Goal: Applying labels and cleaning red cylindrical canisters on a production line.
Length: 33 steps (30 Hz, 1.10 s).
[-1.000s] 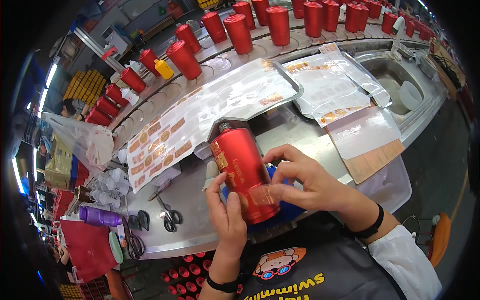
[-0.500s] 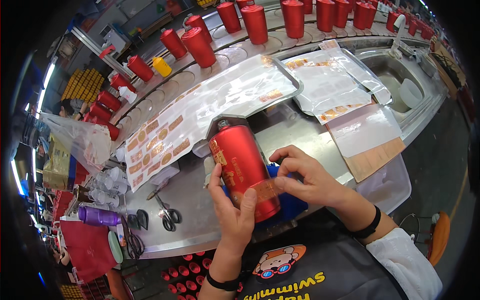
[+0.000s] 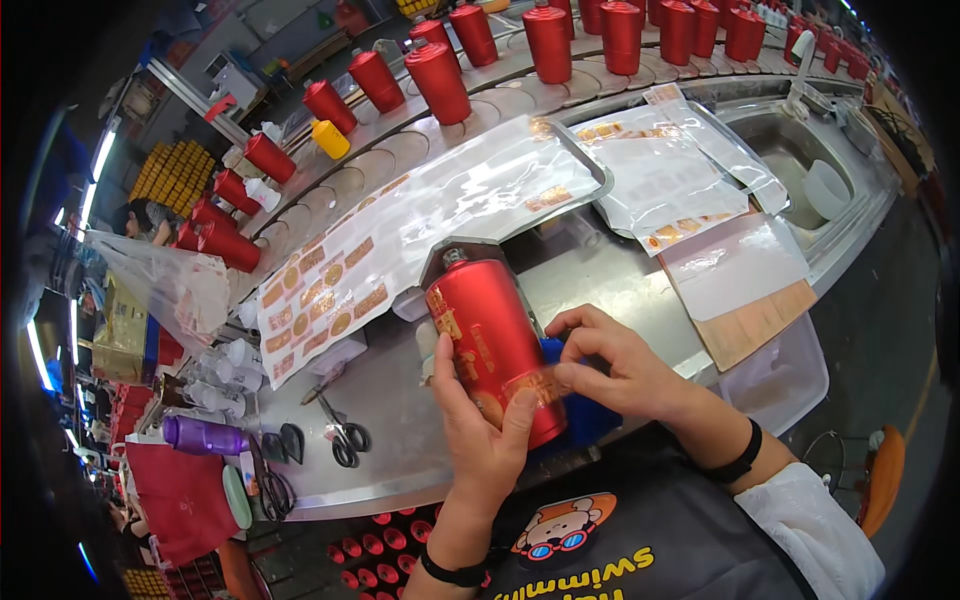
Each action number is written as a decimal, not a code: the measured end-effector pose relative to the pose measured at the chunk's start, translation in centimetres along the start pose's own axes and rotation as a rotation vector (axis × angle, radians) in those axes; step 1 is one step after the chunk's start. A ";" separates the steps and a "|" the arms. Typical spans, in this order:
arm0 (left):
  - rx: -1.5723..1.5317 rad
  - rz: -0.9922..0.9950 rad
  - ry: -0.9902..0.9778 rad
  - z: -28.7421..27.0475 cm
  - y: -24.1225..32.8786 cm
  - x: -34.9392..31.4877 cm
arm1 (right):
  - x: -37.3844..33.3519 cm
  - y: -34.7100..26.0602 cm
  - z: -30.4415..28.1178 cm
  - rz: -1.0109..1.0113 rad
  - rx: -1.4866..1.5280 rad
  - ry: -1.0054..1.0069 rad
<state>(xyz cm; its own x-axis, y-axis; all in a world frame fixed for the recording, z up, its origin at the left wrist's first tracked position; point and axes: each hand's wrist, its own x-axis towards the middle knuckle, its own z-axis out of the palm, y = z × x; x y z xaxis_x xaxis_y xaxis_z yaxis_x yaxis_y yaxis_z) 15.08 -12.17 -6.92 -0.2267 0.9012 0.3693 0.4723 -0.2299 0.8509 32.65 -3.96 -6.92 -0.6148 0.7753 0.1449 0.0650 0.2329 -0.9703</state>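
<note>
A red bottle [image 3: 490, 320] with a grey neck and gold decoration leans in front of me, its top tilted away and to the left. My left hand [image 3: 480, 430] grips its lower left side, fingers along the wall and thumb on the front. A thin see-through film with gold print [image 3: 535, 388] lies across the lower front, under the left thumb. My right hand [image 3: 610, 365] pinches the film's right edge between thumb and forefinger, beside the bottle. Behind the bottle is a blue support [image 3: 592, 425], partly hidden.
Printed decal sheets [image 3: 330, 285] spread over a tray beyond the bottle. Black-handled scissors [image 3: 345, 440] lie on the metal table at left, near a purple bottle [image 3: 205, 435]. Red bottles [image 3: 437, 80] stand on the curved conveyor [image 3: 390, 150] at the back. A sink [image 3: 790, 165] is far right.
The conveyor's red bottles and the yellow one have shifted to the right. The held bottle and both hands keep nearly the same pose, with the right fingers still at the film.
</note>
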 end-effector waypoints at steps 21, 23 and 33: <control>-0.199 -0.037 -0.008 0.0 -0.5 -0.1 | 0.3 1.5 0.4 -0.124 -0.021 0.042; -0.180 -0.042 -0.008 0.0 -0.3 -0.1 | 0.3 1.5 0.5 -0.124 -0.024 0.048; -0.109 0.008 0.021 0.2 0.0 0.0 | 0.5 1.0 0.4 -0.034 0.008 -0.008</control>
<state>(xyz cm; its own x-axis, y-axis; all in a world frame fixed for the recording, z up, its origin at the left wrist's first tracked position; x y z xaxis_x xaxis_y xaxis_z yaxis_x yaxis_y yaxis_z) 15.28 -12.05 -7.00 -0.2419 0.8913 0.3835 0.3787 -0.2772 0.8830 32.12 -3.53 -7.89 -0.6224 0.7625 0.1766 0.0373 0.2542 -0.9664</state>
